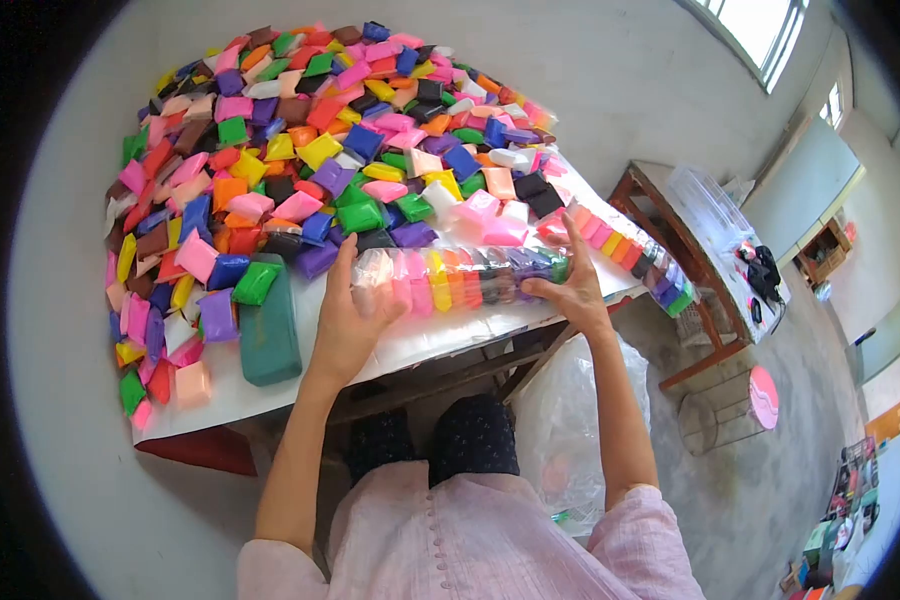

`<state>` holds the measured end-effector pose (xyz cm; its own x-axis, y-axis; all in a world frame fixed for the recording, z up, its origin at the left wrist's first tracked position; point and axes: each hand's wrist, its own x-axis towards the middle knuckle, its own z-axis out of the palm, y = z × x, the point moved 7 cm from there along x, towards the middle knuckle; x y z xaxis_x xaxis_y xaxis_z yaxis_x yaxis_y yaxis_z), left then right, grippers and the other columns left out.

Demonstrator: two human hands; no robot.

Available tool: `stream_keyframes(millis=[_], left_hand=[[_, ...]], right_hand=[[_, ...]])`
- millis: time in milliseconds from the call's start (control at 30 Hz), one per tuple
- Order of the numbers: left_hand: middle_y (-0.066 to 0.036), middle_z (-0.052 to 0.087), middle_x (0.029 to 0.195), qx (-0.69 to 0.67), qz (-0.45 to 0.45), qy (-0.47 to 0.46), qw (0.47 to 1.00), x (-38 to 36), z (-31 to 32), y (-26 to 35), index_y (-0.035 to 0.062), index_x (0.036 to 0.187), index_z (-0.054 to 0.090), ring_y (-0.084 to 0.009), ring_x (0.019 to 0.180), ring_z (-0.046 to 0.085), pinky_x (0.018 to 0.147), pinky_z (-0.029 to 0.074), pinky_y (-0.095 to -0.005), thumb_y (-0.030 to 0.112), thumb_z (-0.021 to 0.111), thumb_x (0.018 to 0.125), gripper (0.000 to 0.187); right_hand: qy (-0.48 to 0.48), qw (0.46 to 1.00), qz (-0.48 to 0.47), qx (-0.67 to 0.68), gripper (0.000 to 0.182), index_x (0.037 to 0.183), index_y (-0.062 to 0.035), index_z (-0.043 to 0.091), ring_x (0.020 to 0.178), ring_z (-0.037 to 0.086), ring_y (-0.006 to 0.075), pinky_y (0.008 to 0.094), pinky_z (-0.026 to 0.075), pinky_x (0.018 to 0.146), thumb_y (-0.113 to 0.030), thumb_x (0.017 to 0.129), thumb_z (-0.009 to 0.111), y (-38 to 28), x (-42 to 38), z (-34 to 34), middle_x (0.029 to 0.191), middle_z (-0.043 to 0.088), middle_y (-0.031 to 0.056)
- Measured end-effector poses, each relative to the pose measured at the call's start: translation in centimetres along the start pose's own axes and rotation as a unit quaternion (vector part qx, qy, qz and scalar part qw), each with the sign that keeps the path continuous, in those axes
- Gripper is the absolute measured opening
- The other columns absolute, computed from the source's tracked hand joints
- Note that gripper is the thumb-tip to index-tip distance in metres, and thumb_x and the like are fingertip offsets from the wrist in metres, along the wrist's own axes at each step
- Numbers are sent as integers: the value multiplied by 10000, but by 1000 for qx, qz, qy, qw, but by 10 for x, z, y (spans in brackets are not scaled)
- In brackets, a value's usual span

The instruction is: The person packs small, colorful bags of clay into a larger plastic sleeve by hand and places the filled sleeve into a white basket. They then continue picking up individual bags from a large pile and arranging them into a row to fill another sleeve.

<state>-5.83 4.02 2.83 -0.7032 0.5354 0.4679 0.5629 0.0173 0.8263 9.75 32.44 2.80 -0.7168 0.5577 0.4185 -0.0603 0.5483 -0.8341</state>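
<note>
Between my two hands lies a clear plastic sleeve [460,279] packed with a row of coloured soft packets, from pale and pink through yellow, orange and black to purple and green. My left hand [353,312] is wrapped round its left end. Gripping the right end is my right hand [576,282], thumb on the near side and fingers on the far side. The sleeve is at the table's front edge. A second filled sleeve [630,248] lies just right of it. Beyond my hands spreads a large heap of small coloured packets [320,150].
A green box [269,335] sits on the white table [210,410], left of my left hand. Below the front edge hangs a clear plastic bag [585,420]. To the right stand a wire basket with a pink lid [763,397] and a second table [660,190] holding plastic containers.
</note>
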Motion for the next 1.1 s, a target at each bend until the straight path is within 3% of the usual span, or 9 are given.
stream_keyframes(millis=[167, 300, 333, 433, 467, 567, 800, 1067, 1100], left_hand=[[-133, 588, 1271, -50, -59, -16, 997, 2, 0, -11, 31, 1442, 411, -205, 1090, 546, 958, 421, -308, 201, 797, 816, 755], [-100, 611, 1186, -60, -35, -10, 998, 1, -1, -12, 34, 1425, 435, -160, 997, 544, 895, 442, -275, 192, 795, 822, 720], [-98, 611, 1175, -60, -39, -11, 997, 1, -2, -12, 35, 1427, 431, -153, 983, 545, 882, 447, -272, 184, 799, 820, 726], [-99, 616, 1139, -110, -60, -13, 992, 0, 0, -16, 39, 1436, 415, -133, 938, 547, 837, 460, -266, 150, 810, 806, 752], [-100, 617, 1127, -135, -68, -15, 988, 1, 0, -18, 40, 1440, 410, -126, 923, 548, 821, 464, -264, 137, 814, 801, 762], [-62, 529, 1269, -150, -95, -21, 984, 1, 2, -20, 58, 1469, 383, -113, 989, 563, 833, 481, -246, -10, 793, 779, 805], [-54, 625, 1074, -26, -113, -13, 993, 1, -4, -6, 97, 1475, 393, -108, 857, 570, 770, 490, -263, 18, 800, 776, 813], [-175, 683, 1027, 22, -64, -6, 998, 2, -5, -11, 89, 1473, 377, -178, 742, 593, 703, 500, -317, 45, 775, 787, 794], [-143, 668, 1022, 13, -71, -12, 997, 1, -4, -13, 98, 1486, 368, -164, 772, 585, 725, 496, -309, 34, 779, 782, 817]], right_hand=[[21, 991, -69, -109, 1205, 1550, -83, 250, 1233, 534, 296, 415, 433, 1046, -218, 573, 944, -22, -7, -9, 1367, 533, 171], [98, 964, -140, -205, 1187, 1525, -66, 298, 1276, 493, 348, 445, 408, 1060, -306, 559, 946, -65, -16, -11, 1435, 484, 189], [97, 944, -208, -239, 1139, 1506, -101, 345, 1283, 480, 362, 512, 348, 1091, -367, 564, 927, -78, -17, -1, 1464, 437, 183], [80, 863, -252, -431, 1095, 1495, -149, 371, 1314, 451, 344, 587, 260, 1115, -417, 576, 903, -112, -19, 41, 1486, 394, 164], [77, 873, -251, -412, 1107, 1501, -191, 371, 1354, 406, 326, 629, 200, 1119, -481, 566, 888, -110, -17, 47, 1489, 381, 148], [10, 906, -236, -352, 1141, 1503, -185, 369, 1356, 404, 333, 621, 209, 1120, -489, 538, 896, -111, -11, 65, 1484, 382, 163], [-35, 899, -205, -384, 1139, 1510, -161, 352, 1233, 529, 383, 491, 401, 1050, -455, 553, 895, -81, -11, 74, 1420, 472, 211], [-30, 912, -177, -370, 1055, 1491, -141, 381, 1248, 528, 377, 470, 407, 1053, -357, 596, 896, -67, -12, 36, 1365, 537, 205], [-30, 913, -168, -370, 1049, 1489, -139, 382, 1253, 526, 374, 468, 404, 1057, -344, 599, 896, -66, -13, 33, 1361, 542, 203]])
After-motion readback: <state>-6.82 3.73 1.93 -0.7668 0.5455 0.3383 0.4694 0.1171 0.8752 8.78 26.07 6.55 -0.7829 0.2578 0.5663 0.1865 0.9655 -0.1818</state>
